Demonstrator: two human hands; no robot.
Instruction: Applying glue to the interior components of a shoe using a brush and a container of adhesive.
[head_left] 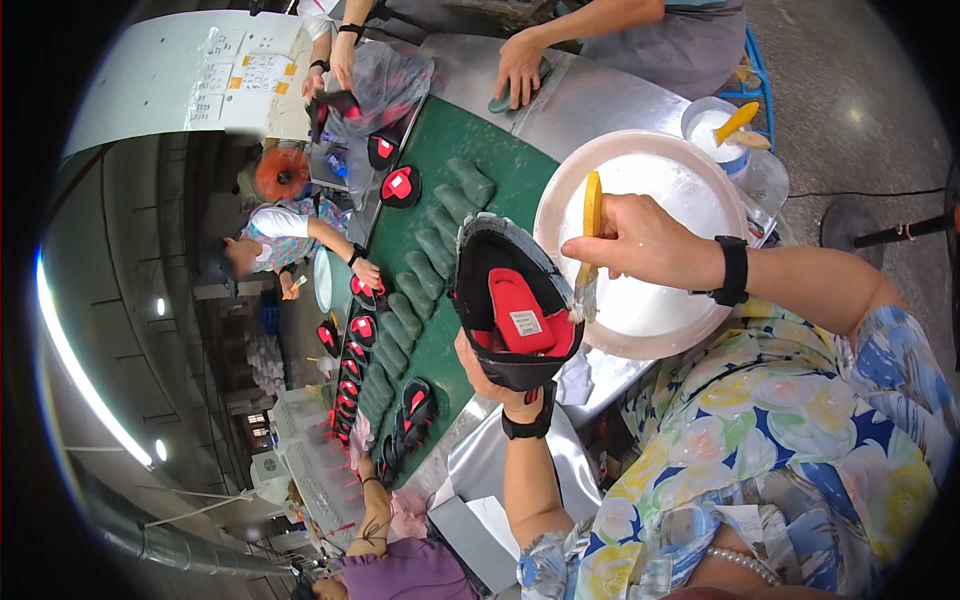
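My left hand [484, 368] is closed around the heel end of a black shoe upper [520, 368], tilted so that its opening faces me. Inside lies a red lining piece [512, 292] with a white label. My right hand [640, 240] grips a paintbrush [593, 205] by its yellow wooden handle, bristles down. White-coated bristles [585, 300] are at the upper's right edge; whether they touch it I cannot tell. Under my right hand stands a wide pale pink basin [556, 172] of white liquid.
Several grey-green soles [430, 245] line the green conveyor belt [490, 150], with black-and-red uppers [400, 187] along its far side. A white tub [690, 120] with brushes stands behind the basin. Co-workers' hands [520, 68] handle pieces around the belt. A stand fan's pole [890, 235] is at right.
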